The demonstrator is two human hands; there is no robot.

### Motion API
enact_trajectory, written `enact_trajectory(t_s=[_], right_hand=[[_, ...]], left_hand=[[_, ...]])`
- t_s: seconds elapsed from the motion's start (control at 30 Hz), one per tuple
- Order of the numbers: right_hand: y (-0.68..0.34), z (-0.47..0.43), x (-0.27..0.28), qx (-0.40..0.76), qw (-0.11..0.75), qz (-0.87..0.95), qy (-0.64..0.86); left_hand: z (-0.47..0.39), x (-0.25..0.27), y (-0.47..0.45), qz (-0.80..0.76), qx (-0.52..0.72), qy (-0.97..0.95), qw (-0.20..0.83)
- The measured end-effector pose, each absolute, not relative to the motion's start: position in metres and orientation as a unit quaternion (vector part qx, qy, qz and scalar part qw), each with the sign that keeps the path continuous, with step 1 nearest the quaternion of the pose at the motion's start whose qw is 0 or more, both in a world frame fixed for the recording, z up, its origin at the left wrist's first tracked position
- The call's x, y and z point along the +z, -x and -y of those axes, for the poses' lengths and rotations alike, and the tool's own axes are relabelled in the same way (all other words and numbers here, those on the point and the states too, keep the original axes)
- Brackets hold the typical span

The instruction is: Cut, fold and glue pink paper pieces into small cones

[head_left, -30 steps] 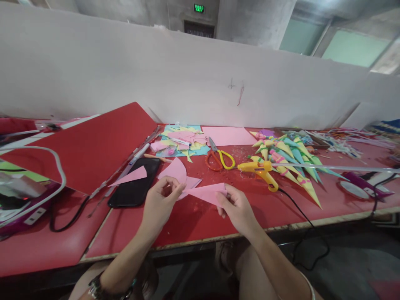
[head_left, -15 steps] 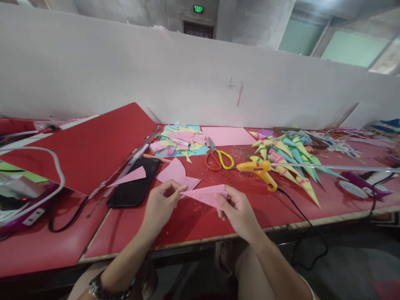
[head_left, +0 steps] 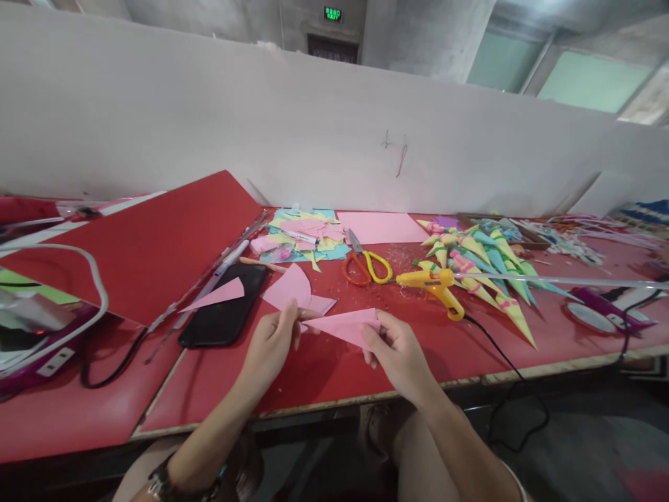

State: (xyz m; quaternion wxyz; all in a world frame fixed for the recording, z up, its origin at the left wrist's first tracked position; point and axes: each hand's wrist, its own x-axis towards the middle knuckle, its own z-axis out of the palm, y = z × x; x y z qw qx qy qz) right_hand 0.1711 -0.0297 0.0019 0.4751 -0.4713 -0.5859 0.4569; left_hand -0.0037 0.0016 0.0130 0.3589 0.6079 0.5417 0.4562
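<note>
A folded piece of pink paper [head_left: 339,326], narrowing to a point on its left, is held above the table. My right hand [head_left: 398,354] grips its wide end, thumb in front and fingers behind. At the pointed tip is my left hand [head_left: 272,343], its thumb raised and its fingers stretched toward the paper, apart from the thumb. Whether those fingertips touch the tip I cannot tell. Just behind my left hand lie pink fan-shaped paper pieces [head_left: 289,286]. A narrow pink paper wedge [head_left: 222,294] rests across a black phone [head_left: 230,322].
Scissors [head_left: 366,261] with red and yellow handles lie behind the hands. A yellow glue gun [head_left: 431,282] and a pile of paper cones [head_left: 486,261] are on the right. Paper scraps [head_left: 308,233] and a pink sheet [head_left: 384,227] are at the back. A red board [head_left: 157,244] leans left.
My left thumb has lifted off the paper's tip and its fingers have spread. My right hand and the folded paper have stayed nearly still.
</note>
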Motion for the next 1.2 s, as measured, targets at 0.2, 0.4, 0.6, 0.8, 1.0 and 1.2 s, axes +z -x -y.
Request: enact_trajectory(t_s=[0.2, 0.4, 0.6, 0.8, 1.0, 1.2], right_hand=[[-0.171, 0.028, -0.002, 0.461, 0.477, 0.582, 0.471], [-0.172, 0.025, -0.006, 0.465, 0.482, 0.578, 0.467], [-0.174, 0.023, -0.009, 0.418, 0.468, 0.605, 0.490], [-0.172, 0.025, -0.007, 0.336, 0.411, 0.701, 0.477], [-0.181, 0.023, 0.001, 0.325, 0.394, 0.719, 0.471], [-0.254, 0.022, 0.006, 0.077, 0.424, 0.580, 0.692]], left_hand=[[-0.002, 0.016, 0.006, -0.543, 0.437, -0.645, 0.313], [-0.002, 0.008, 0.007, -0.554, 0.459, -0.591, 0.366], [-0.008, 0.001, 0.008, -0.527, 0.543, -0.547, 0.358], [0.002, 0.008, 0.004, -0.463, 0.383, -0.777, 0.189], [0.004, -0.007, -0.003, -0.495, 0.276, -0.812, 0.142], [0.005, -0.003, -0.003, -0.501, 0.295, -0.786, 0.210]])
